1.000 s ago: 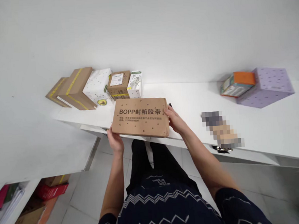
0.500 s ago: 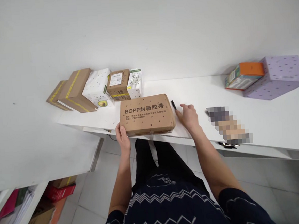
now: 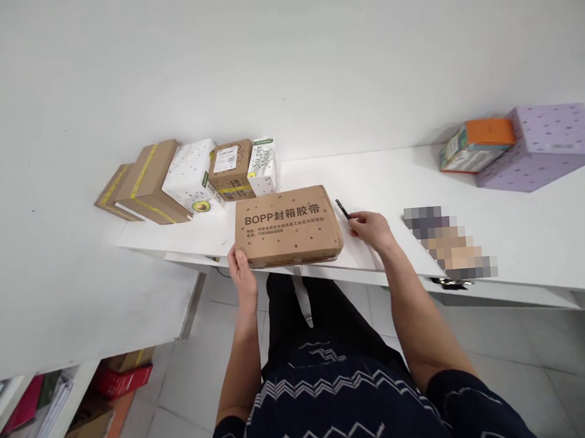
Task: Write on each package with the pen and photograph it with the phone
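Note:
A brown cardboard box (image 3: 288, 229) printed with BOPP and Chinese characters lies at the front edge of the white desk. My left hand (image 3: 242, 269) grips its near left corner, thumb on the top face and the other fingers mostly hidden by the side. Just right of the box, my right hand (image 3: 372, 230) has its thumb and fingertips closed on the lower end of a slim black pen (image 3: 342, 209). The pen points away and to the left, close to the box's right side.
Along the wall at the left stand several cartons, among them a taped brown box (image 3: 150, 182) and a white avocado box (image 3: 189, 173). An orange box (image 3: 489, 132) and a purple box (image 3: 552, 141) sit at the right. A pixelated item (image 3: 444, 238) lies on the desk (image 3: 534, 242).
My right hand has closed its fingers on the pen's near end; before, they were more spread beside it. My left hand keeps its grip on the box. The view has shifted slightly.

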Demonstrator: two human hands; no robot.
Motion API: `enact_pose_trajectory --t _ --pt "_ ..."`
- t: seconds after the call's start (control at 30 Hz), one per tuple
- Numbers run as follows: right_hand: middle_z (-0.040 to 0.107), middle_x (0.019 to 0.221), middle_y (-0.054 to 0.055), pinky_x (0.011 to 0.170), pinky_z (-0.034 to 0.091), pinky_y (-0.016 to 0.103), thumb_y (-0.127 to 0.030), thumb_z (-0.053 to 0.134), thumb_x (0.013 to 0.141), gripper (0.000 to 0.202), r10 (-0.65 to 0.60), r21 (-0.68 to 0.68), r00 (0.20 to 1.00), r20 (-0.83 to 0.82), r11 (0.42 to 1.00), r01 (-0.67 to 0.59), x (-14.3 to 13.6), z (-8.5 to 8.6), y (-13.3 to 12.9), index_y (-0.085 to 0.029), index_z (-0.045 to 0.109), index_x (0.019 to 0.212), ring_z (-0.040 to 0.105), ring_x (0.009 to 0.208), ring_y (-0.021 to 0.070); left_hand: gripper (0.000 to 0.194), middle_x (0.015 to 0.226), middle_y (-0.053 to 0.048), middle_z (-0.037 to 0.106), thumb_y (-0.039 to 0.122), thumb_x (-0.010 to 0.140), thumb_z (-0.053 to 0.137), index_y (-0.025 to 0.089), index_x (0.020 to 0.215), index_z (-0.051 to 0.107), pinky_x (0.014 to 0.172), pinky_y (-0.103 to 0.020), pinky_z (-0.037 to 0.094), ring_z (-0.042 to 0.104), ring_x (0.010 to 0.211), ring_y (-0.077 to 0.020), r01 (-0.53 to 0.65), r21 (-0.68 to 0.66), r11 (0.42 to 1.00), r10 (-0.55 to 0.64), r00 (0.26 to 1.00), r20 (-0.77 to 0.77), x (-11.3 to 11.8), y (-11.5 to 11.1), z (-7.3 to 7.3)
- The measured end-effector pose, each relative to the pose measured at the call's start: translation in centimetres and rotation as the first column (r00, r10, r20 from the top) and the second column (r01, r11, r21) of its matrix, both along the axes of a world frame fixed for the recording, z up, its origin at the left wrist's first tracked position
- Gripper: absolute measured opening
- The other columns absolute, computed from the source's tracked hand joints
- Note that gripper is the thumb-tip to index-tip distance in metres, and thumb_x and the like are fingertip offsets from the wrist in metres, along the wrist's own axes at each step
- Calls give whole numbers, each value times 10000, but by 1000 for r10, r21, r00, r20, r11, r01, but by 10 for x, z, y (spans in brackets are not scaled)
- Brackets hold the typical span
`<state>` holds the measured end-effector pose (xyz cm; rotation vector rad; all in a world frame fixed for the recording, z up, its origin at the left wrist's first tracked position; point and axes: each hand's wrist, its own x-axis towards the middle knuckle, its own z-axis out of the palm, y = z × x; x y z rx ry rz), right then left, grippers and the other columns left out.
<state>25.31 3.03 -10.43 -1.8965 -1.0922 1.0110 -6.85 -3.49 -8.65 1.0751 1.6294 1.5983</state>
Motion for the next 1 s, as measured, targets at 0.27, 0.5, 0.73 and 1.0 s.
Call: enact_pose_trajectory --t 0.27,0.5,0.73,1.0 --pt "712 785 37 365 243 193 -429 776 688 347 -83 65 725 -684 983 173 -20 17 -39 -203 532 786 338 393 27 616 1346 -119 632 694 925 467 207 1263 633 1098 -398 454 566 1280 -254 46 -72 996 -47 999 -12 3 -2 10" --pt "327 480 -106 366 168 201 -758 701 717 583 80 282 811 -580 953 108 -23 50 -42 -196 621 851 244 384 48 490 1315 -85 667 477 865 630 227 1286 647 1051 -396 486 595 1249 -274 248 50 967 -251 965 68 11 1 21" --pt "506 646 -39 344 182 222 -776 598 800 572 60 300 835 -547 945 128 -10 38 -44 -205 568 783 254 384 35 492 1191 -98 712 265 696 679 204 1184 685 1031 -435 485 640 1141 -262 172 -31 985 -171 985 32 13 7 -21" --pt "600 700 -4 366 238 240 -705 537 877 537 -19 394 887 -461 892 224 -10 51 -54 -193 679 958 279 395 52 391 1239 -93 695 273 788 634 230 1173 691 1040 -373 477 634 1180 -227 51 61 997 -60 986 157 14 7 -4"
